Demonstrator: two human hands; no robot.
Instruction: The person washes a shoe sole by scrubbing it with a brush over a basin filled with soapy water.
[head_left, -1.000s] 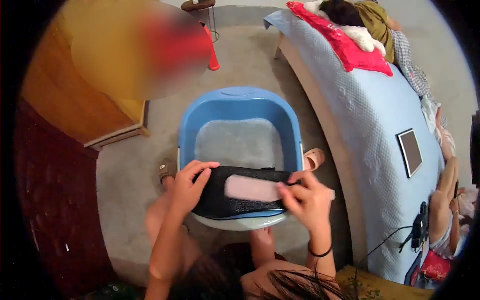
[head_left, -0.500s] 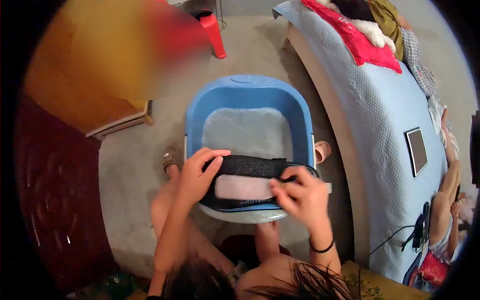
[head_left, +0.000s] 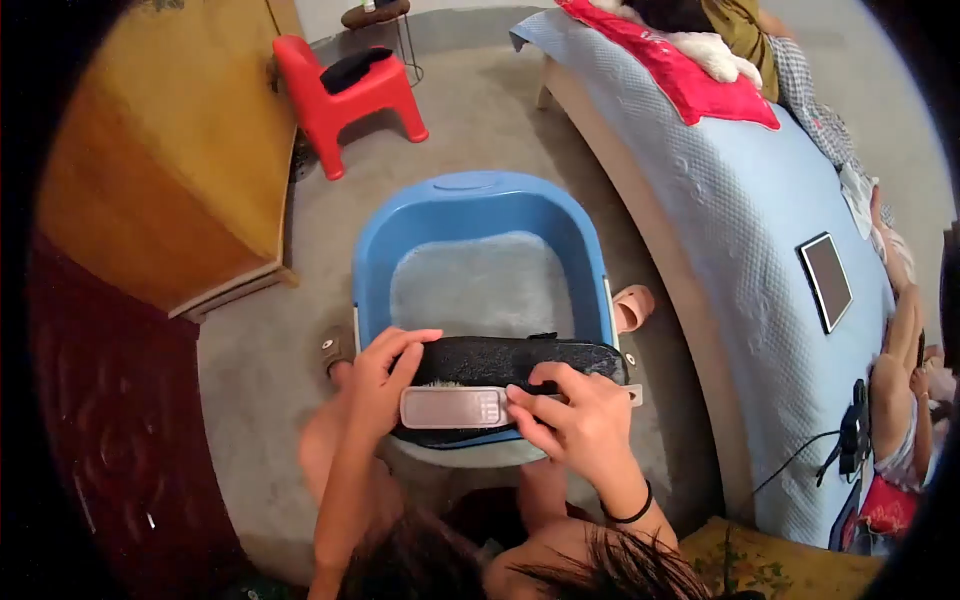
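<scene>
A wet black fabric piece [head_left: 480, 362], perhaps a bag, lies across the near side of a blue tub [head_left: 585, 240]. My left hand [head_left: 378, 380] grips its left end, thumb and fingers closed over the edge. In my right hand [head_left: 585, 415] is the handle of a scrubbing brush [head_left: 450, 408], with a pale pinkish back. The brush lies flat on the black fabric, bristles down; some bristles show along its far edge. Cloudy, foamy water [head_left: 480, 280] stands in the tub.
To the right is a bed [head_left: 700, 250] with a tablet [head_left: 828, 282], and people are on it. A red chair [head_left: 365, 105] and a wooden cabinet [head_left: 180, 160] stand at the left. A pink slipper [head_left: 632, 308] sits beside the tub.
The brush has moved left along the black fabric, with my right hand following. My left hand keeps its hold. The view has shifted, so the red chair shows clearly.
</scene>
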